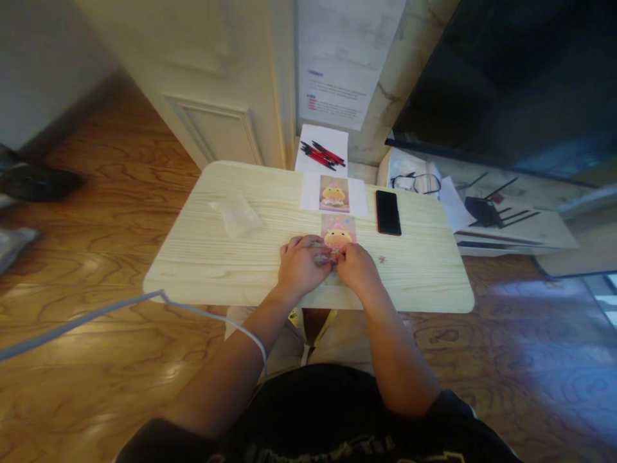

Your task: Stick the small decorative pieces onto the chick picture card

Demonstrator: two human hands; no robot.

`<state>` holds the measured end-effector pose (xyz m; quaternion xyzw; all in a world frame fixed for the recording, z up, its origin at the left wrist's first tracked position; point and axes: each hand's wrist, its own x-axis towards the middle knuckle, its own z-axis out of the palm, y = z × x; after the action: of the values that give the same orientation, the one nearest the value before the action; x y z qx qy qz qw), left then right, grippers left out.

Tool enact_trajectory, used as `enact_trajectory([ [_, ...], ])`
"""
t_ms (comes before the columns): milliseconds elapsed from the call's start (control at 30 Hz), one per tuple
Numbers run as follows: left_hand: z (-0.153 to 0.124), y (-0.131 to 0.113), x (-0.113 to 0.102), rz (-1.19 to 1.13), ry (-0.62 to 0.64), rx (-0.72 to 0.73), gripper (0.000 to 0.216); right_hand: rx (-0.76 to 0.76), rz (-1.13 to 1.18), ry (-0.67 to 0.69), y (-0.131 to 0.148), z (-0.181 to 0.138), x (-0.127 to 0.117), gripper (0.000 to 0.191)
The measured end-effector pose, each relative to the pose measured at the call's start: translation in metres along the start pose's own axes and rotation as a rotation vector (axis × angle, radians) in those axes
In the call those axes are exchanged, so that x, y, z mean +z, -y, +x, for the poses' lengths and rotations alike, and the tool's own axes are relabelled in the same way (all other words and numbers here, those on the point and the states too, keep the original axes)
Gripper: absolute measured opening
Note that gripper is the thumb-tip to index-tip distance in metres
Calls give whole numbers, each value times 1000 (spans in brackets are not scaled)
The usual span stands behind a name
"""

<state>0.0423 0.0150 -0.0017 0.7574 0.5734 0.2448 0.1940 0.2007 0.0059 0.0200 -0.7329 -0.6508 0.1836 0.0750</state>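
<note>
A small picture card (338,233) with a yellow cartoon figure in a pink hat lies on the wooden table, its lower part covered by my hands. My left hand (304,265) rests flat across the card's lower left, fingers stretched out and pointing right. At the card's lower right, my right hand (358,267) is closed, its thumb and fingertips pinched together and nearly touching the left fingertips. What the pinch holds is too small and hidden to make out. Just right of that hand sits a tiny brown piece (382,260).
Above the card, a similar printed picture (334,194) lies on white paper. A black phone (388,212) is to the right, a crumpled translucent bag (237,215) to the left. Beyond the table (193,276) are red pens (322,155), glasses (418,182) and a router (483,212). A grey cable (87,321) crosses my left forearm.
</note>
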Motion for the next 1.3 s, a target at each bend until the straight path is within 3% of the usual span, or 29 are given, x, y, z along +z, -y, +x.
enact_trajectory([
  [567,0,-2,0,-1,-17,-15,22,-13,57,47,1,-1,-6,20],
  [967,-6,-3,-2,48,0,56,30,10,57,-42,2,-4,-8,20],
  [1300,-5,-4,-4,53,19,41,27,41,99,44,4,-2,-8,18],
])
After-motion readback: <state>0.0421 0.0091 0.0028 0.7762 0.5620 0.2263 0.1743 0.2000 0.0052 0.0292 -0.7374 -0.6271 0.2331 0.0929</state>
